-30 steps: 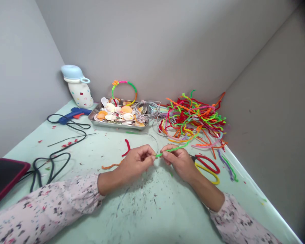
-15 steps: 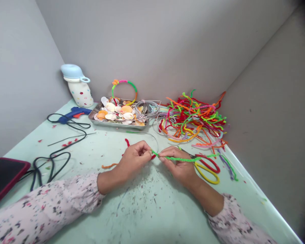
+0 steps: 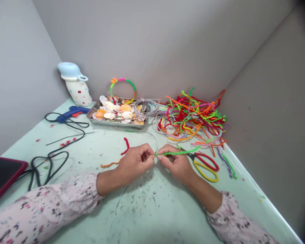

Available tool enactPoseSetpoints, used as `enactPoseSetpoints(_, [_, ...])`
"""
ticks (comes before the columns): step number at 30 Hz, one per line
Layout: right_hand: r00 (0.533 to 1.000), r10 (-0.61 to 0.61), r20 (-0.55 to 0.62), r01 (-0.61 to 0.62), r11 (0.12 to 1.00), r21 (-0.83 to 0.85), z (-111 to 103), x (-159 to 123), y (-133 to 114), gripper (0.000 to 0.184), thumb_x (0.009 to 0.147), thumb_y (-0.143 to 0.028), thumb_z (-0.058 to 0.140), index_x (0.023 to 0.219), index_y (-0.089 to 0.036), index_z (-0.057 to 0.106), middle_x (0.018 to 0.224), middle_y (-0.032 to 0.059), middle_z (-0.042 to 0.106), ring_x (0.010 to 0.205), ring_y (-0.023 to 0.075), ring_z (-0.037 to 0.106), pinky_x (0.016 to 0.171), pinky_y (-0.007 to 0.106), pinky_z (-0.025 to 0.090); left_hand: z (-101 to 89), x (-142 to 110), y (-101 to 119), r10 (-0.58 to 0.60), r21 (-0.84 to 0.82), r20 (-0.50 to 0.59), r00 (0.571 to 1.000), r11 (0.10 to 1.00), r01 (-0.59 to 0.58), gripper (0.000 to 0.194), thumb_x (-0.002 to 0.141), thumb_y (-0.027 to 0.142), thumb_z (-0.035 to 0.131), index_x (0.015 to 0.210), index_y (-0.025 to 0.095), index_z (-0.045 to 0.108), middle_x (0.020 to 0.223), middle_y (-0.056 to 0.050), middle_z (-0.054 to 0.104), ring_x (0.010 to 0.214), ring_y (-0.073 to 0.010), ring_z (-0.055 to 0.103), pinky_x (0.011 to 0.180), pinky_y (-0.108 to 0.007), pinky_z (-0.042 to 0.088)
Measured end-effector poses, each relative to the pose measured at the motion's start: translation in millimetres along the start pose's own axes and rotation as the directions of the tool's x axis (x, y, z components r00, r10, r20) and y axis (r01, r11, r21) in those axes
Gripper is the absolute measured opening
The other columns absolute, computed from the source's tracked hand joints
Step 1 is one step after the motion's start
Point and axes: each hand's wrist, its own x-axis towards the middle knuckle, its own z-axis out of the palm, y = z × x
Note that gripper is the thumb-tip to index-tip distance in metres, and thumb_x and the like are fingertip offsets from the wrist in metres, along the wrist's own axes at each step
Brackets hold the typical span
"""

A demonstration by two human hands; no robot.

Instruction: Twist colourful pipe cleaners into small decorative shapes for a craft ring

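Note:
My left hand (image 3: 136,161) and my right hand (image 3: 175,162) meet at the middle of the pale green table (image 3: 147,210). Both pinch a green pipe cleaner (image 3: 183,152). It runs from between the fingertips out to the right, over the right hand. A thin grey wire (image 3: 152,137) arcs up behind the hands from the same spot, and the left fingers are closed at its end. Red and yellow scissors (image 3: 205,164) lie just right of my right hand.
A heap of coloured pipe cleaners (image 3: 193,117) lies at the back right. A metal tray of shells (image 3: 117,115), a pipe-cleaner ring (image 3: 123,88), a blue glue gun (image 3: 71,112) with black cord (image 3: 51,159), a white bottle (image 3: 76,84) and a red phone (image 3: 2,174) sit left.
My right hand has turned the green pipe cleaner: it swung flat to the right half a second ago and now points up to the right again. Both hands stayed together.

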Motion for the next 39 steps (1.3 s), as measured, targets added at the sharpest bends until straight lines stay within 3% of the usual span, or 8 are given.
enactPoseSetpoints(3, [0.992,-0.12,-0.028,0.117,0.988,-0.101,-0.3,-0.1,-3.1,0.007,0.081,-0.019,0.06,0.076,-0.022,0.064,0.071,0.0016,0.062,0.066,0.0149,0.057,0.063,0.029,0.046,0.3,0.2,0.8,-0.03,-0.029,-0.001,1.0,0.999,0.03,0.007,0.075,0.021,0.053,0.071,0.016,0.055,0.059,0.005,0.048,0.055,-0.0077,0.043,0.052,-0.018,0.032])
enactPoseSetpoints(8, [0.958,-0.287,-0.004,0.278,0.93,-0.24,-0.5,-0.2,-5.3,0.012,0.081,-0.015,0.057,0.079,-0.024,0.064,0.074,0.0021,0.065,0.072,0.0169,0.061,0.068,0.031,0.048,2.2,1.7,-2.2,-0.157,-0.223,0.037,0.987,0.961,0.161,0.007,0.073,0.022,0.054,0.07,0.016,0.053,0.054,0.007,0.045,0.047,-0.0059,0.037,0.047,-0.018,0.029])
enactPoseSetpoints(11, [0.953,-0.304,-0.006,0.289,0.912,-0.292,-0.2,-0.6,-4.6,0.012,0.081,-0.015,0.056,0.08,-0.024,0.063,0.074,0.0022,0.065,0.074,0.0173,0.061,0.069,0.031,0.048,2.5,2.4,-4.6,-0.184,-0.278,0.082,0.98,0.94,0.2,0.006,0.075,0.022,0.053,0.073,0.017,0.052,0.055,0.007,0.046,0.046,-0.0056,0.037,0.046,-0.018,0.029])
enactPoseSetpoints(15, [0.965,-0.259,-0.029,0.242,0.932,-0.268,0.2,-0.8,-3.4,0.008,0.081,-0.016,0.057,0.079,-0.023,0.061,0.073,0.0016,0.062,0.07,0.0161,0.059,0.066,0.03,0.047,0.2,2.2,-3.8,-0.105,-0.261,0.117,0.988,0.956,0.133,0.011,0.08,0.027,0.052,0.077,0.017,0.053,0.059,0.006,0.047,0.05,-0.0065,0.04,0.048,-0.018,0.031])
enactPoseSetpoints(23, [0.992,-0.124,0.038,0.127,0.987,-0.099,-1.3,-0.6,-2.7,0.005,0.081,-0.018,0.059,0.079,-0.021,0.062,0.074,0.0017,0.062,0.068,0.0147,0.058,0.066,0.029,0.047,-3.8,1.4,-2.0,-0.026,-0.08,0.091,0.995,0.996,0.034,0.013,0.079,0.024,0.05,0.07,0.016,0.054,0.057,0.006,0.043,0.053,-0.0072,0.038,0.05,-0.019,0.028])
enactPoseSetpoints(27, [0.972,-0.231,0.035,0.234,0.959,-0.162,-1.1,-0.9,-4.2,0.01,0.081,-0.015,0.058,0.082,-0.023,0.063,0.076,0.0019,0.065,0.071,0.0157,0.06,0.067,0.03,0.048,-3.0,0.8,-1.4,-0.038,-0.071,0.056,0.998,0.997,0.042,0.009,0.075,0.02,0.05,0.067,0.015,0.052,0.058,0.006,0.043,0.054,-0.007,0.037,0.051,-0.019,0.027])
enactPoseSetpoints(32, [0.916,-0.397,0.056,0.392,0.858,-0.333,-1.3,-4.4,-3.9,0.018,0.081,-0.012,0.056,0.089,-0.026,0.065,0.084,0.0035,0.069,0.079,0.0171,0.064,0.072,0.03,0.05,-1.7,3.5,-2.4,-0.115,-0.162,0.018,0.993,0.98,0.117,0.008,0.072,0.018,0.048,0.065,0.016,0.05,0.054,0.007,0.044,0.05,-0.0066,0.036,0.049,-0.019,0.027])
enactPoseSetpoints(39, [0.875,-0.484,0.029,0.45,0.789,-0.417,-1.2,-6.4,-3.2,0.022,0.08,-0.01,0.057,0.093,-0.025,0.066,0.088,0.0045,0.071,0.08,0.0167,0.065,0.072,0.029,0.051,1.4,4.3,-6.7,-0.218,-0.306,-0.005,0.976,0.929,0.206,0.009,0.071,0.02,0.047,0.063,0.017,0.048,0.05,0.006,0.044,0.043,-0.0064,0.035,0.044,-0.02,0.026])
